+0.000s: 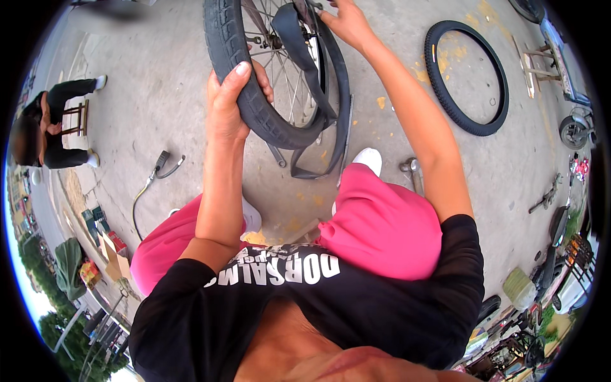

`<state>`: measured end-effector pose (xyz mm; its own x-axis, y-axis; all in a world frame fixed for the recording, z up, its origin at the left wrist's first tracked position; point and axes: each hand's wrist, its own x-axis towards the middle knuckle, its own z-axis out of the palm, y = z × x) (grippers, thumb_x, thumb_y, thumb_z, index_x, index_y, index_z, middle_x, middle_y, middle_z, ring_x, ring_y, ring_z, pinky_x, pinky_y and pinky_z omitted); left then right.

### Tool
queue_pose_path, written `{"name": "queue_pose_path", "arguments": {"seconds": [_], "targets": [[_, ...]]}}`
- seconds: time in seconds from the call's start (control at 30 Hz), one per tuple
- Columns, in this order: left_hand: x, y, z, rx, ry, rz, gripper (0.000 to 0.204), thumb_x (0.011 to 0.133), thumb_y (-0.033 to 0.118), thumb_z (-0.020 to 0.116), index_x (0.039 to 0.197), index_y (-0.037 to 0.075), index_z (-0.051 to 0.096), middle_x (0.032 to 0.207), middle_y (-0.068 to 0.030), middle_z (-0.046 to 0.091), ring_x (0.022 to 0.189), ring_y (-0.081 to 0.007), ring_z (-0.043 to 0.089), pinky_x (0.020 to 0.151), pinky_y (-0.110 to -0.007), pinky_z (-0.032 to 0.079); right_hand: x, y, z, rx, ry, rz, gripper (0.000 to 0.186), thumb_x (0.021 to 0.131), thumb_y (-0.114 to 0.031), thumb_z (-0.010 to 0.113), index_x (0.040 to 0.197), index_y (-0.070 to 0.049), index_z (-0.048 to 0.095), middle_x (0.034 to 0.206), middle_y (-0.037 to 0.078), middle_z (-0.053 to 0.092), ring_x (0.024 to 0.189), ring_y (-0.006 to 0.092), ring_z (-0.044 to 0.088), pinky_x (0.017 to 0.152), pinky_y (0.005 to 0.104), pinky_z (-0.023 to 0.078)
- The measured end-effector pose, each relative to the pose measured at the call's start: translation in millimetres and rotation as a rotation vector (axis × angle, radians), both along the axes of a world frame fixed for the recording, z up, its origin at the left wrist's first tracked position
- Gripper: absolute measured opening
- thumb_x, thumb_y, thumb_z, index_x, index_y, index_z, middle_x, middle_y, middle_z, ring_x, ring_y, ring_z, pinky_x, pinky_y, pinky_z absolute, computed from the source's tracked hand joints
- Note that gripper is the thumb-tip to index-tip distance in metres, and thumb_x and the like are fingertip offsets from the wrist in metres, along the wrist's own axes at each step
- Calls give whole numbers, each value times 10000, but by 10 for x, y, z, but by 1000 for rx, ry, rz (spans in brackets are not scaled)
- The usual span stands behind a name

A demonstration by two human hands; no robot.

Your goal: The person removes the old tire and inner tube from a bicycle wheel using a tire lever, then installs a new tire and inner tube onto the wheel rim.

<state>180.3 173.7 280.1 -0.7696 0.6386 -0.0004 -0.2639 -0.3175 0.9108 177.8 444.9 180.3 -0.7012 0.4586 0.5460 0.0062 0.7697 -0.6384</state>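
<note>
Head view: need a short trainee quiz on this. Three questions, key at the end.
1. Multiple choice: what does the left hand grip? A: a hammer; B: a wheel; C: an air hose.
2. True or false: a loose tire lies on the ground to the right of the wheel.
3. What colour are the trousers of the person wearing the camera?

Key: 1 B; 2 true; 3 pink.

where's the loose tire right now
In the head view, the loose black tire lies on the concrete ground at upper right, right of the person's right forearm.
</note>
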Motion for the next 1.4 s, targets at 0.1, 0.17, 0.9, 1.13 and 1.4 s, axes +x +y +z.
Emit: {"name": "queue_pose_path", "arguments": {"seconds": [0.1,0.17,0.9,1.13,1.4], "targets": [[20,-19,-23,-12,-8,-14,541,824,336,618,1174,-25,419,685,-121,517,569,-205,530,517,-324,462,169,-52,-157,-353,-240,-42,408,817,-314,658,962,63,605,891,210,659,815,311,651,712,383,520],[32,-30,-47,-14,-10,-20,544,824,337,616,1177,-25,415,687,-123,518,565,-207,530,521,-325,463,283,-103,-212,-994,-393,217,353,862,-290,639,1007,31,616,886,88,643,808,175,617,718,317,527],[53,-19,-65,-226,95,31,708,846,574,555,1253,1,468,1001,-95,585,876,-166,583,782,-312,485,839,-838,365,-598,-165,207,352,958,-315,476,1021,22,556,899,110,600,824,151,600,727,289,482],[-92,-48,-446,-61,86,49,636,946,532,432,1118,-66,563,1068,-127,611,1007,-176,533,979,-341,363,1149,-1683,911,-664,-299,487,707,768,-362,738,1259,26,410,1100,159,570,1015,211,555,892,327,449],[-1095,120,-1542,-289,-258,25,311,935,293,520,973,5,629,905,-89,657,905,-195,615,798,-326,495,1119,-1731,877,-722,-259,404,637,747,-278,758,1207,9,422,996,127,588,917,201,578,821,329,467]]}}
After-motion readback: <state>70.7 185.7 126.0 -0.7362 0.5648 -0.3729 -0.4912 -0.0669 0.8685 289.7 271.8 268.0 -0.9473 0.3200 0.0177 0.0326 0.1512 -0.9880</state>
